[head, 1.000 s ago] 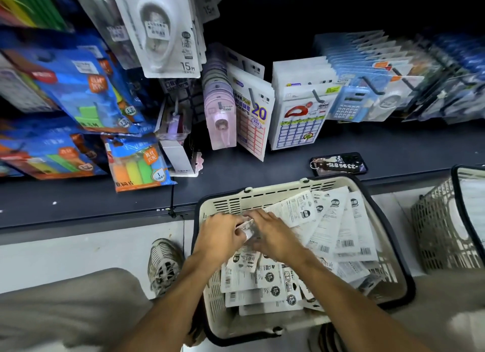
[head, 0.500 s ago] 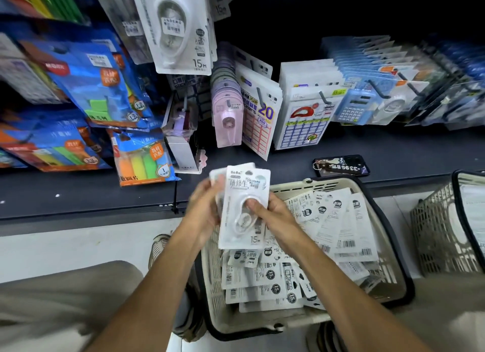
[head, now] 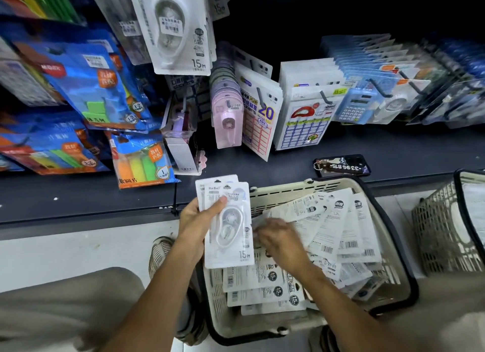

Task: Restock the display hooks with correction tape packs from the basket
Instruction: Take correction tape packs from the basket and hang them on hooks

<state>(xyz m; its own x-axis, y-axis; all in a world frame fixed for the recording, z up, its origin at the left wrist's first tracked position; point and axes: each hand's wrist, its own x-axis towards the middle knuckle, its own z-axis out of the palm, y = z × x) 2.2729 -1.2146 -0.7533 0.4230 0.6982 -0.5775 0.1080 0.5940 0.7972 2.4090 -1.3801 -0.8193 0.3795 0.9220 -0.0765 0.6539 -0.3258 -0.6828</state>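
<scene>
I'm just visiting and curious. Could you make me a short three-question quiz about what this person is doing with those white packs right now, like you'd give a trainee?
1. True or false: the left hand holds correction tape packs upright, printed fronts facing the camera.
2. Where is the right hand? A) on the phone B) down among the loose packs in the basket C) on a display hook
3. Fill in: the length printed on the held pack is ___ M.

Key: 1 true; 2 B; 3 15. The right hand is blurred, so whether it grips a pack cannot be told.
</scene>
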